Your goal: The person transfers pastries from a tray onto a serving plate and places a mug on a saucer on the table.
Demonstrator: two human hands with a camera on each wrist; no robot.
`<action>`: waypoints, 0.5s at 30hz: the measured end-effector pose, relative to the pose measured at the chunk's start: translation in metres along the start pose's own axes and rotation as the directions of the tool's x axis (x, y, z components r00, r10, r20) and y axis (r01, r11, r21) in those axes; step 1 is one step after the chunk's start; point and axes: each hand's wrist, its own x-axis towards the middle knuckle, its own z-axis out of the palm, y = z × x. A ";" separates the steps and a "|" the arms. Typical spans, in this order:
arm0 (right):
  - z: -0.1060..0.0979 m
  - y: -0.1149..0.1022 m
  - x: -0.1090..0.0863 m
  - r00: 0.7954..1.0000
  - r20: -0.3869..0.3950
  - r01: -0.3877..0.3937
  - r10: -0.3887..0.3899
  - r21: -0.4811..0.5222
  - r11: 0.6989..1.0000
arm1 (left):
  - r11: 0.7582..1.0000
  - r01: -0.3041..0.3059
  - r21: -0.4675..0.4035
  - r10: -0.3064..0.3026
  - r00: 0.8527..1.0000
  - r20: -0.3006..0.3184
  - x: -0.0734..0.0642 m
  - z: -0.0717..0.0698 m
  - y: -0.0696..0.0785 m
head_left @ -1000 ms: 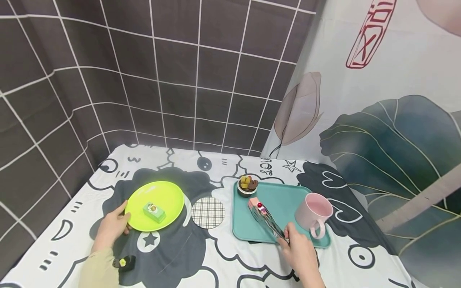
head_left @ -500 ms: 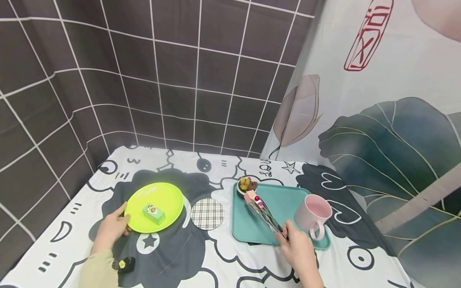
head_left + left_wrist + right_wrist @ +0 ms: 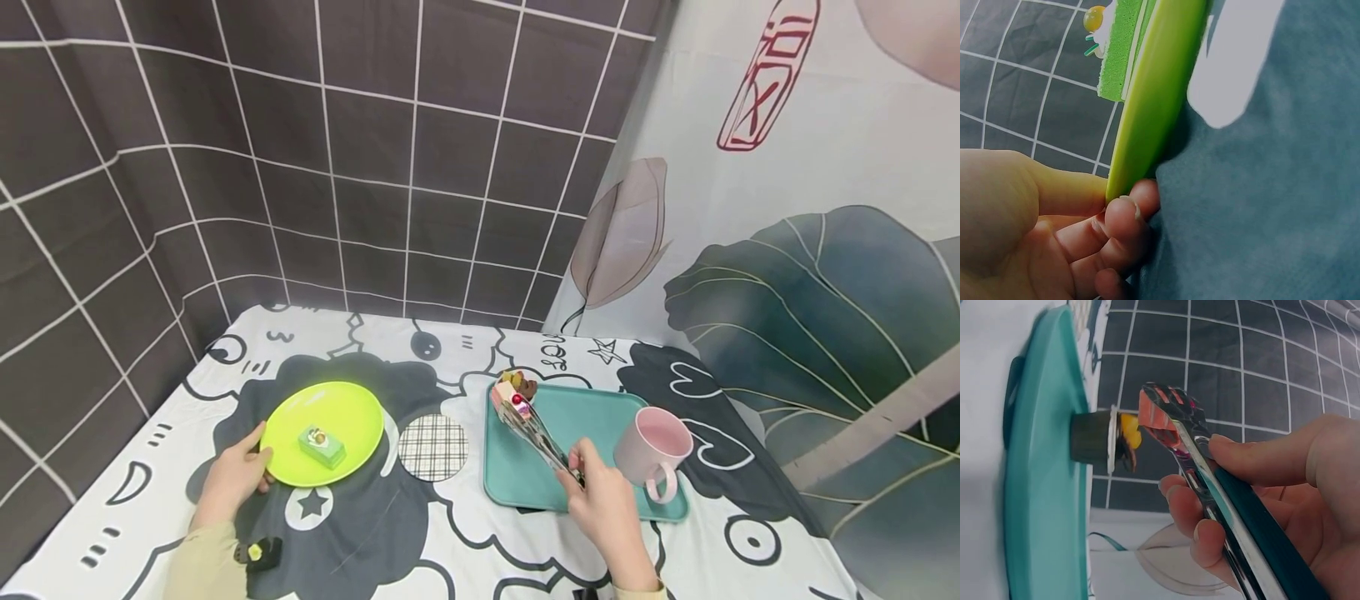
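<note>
Above the teal tray, I have the pink cake slice caught between the tips of the tongs, with the right hand gripping their handles, thumb on one side and fingers on the other. From the right wrist I see the slice clear of the tray's surface, up by the fruit topping of the cupcake, which stands at the tray's far left corner; whether the two touch I cannot tell. The left hand pinches the rim of the lime plate, thumb over the edge and fingers beneath, and on that plate lies a green cake slice.

I judge the step in hand to be the transfer: pickup done, setting down not yet made. Since the left hand steadies the plate, I take that as the likely destination. The next move would then call for a little lift to pass the cupcake, then a swing left over the checked coaster to a bare patch beside the green piece. I'd want an even squeeze, as the slice looks soft and could dent or slip.
</note>
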 end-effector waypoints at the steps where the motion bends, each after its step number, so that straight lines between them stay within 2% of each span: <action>1: 0.000 -0.002 0.001 1.000 0.006 -0.003 0.003 0.004 1.000 | 1.000 0.002 -0.003 -0.002 1.000 0.000 0.000 0.000 0.000; 5: 0.001 -0.007 0.006 1.000 0.023 -0.001 0.001 0.008 1.000 | 1.000 0.008 -0.013 -0.008 1.000 0.000 0.000 0.000 0.001; 15: 0.011 -0.019 0.014 0.996 0.024 0.086 -0.086 0.003 0.996 | 1.000 0.021 -0.022 -0.021 1.000 0.000 -0.001 -0.001 0.003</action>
